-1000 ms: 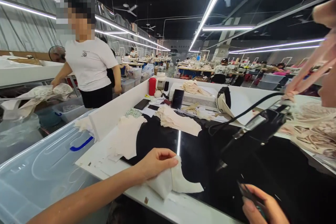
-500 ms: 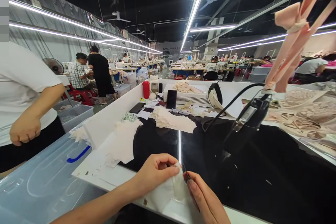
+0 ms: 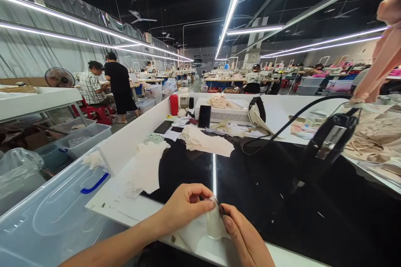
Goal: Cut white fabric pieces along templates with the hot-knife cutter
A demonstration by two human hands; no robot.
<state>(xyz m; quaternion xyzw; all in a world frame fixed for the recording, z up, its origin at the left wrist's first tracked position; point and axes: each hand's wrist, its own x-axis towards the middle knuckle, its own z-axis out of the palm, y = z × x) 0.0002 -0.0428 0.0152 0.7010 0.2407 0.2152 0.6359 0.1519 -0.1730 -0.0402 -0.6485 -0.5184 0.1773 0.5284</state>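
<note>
Over the near edge of the table, my left hand pinches the top of a small off-white cloth piece between thumb and fingers. The cloth hangs down below the fingertips. My right hand is closed around what look like dark thread snips, mostly hidden in the fingers. Their thin tip points up and left, right by the cloth's top edge at my left thumb. A stack of cream cloth pieces lies ahead on the black table mat, and more cut pieces lie to the left.
A dark clamp-like device with a cable hangs at the right, below pink straps. Behind the mat stand a phone, a white vented box and a red container. A lidded plastic bin is at the left.
The snips' tip has moved left to the cloth's top edge. The person in white at the left has gone from view. The hanging device and straps have swung right.
</note>
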